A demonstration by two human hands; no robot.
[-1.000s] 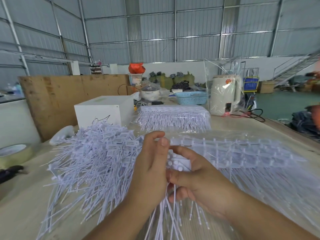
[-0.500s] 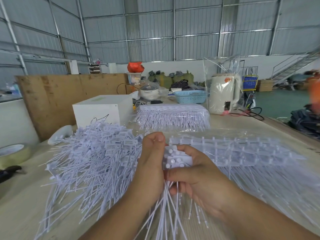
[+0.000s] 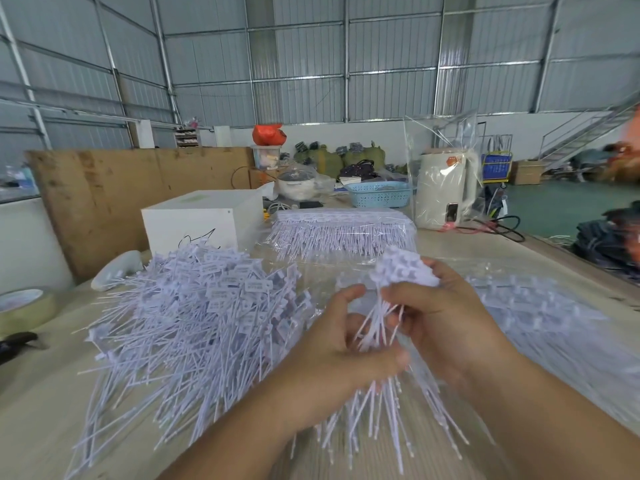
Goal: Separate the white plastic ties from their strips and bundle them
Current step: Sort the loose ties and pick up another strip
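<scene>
Your right hand point(image 3: 446, 323) grips a bunch of ties point(image 3: 401, 271) just below their heads, fingers and thumb curled round it; the heads fan out above your knuckles and the tails hang down past your wrist. Your left hand point(image 3: 349, 341) is curled round the tails just below, touching the right, thumb raised and fingertips closed on the strands. To your left lies a loose pile point(image 3: 187, 323) of separated ties on the table point(image 3: 41, 410). To your right, under clear plastic, lie strips point(image 3: 540, 313) with ties not yet separated. Beyond the hands sits a wrapped pack point(image 3: 343, 230) of more strips, a white box point(image 3: 204, 216) beside it. A tape roll point(image 3: 24, 306) rests at the table's left edge.
</scene>
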